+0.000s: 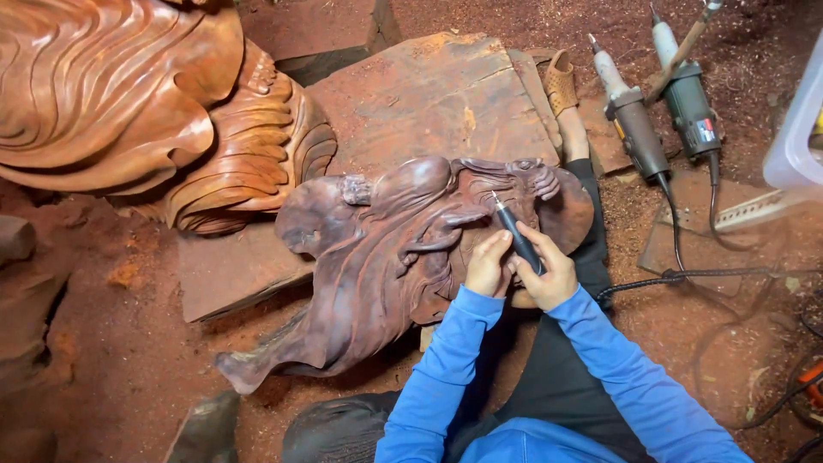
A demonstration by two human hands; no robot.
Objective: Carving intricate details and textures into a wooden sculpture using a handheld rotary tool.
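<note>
Dark handpiece (517, 237), tip on wood carving (386, 257) lying across lap and floor; right hand (546, 276) wrapped round it, left hand (487, 264) curled, steadying it; large carved sculpture (146, 103) upper left; two grinders (660, 111) upper right, sawdust floor (129, 360)

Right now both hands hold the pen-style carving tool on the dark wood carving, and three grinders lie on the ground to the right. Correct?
Not quite. The head view shows two grinders, not three. Both the left hand and right hand do hold the pen-style carving tool on the dark wood carving.
</note>
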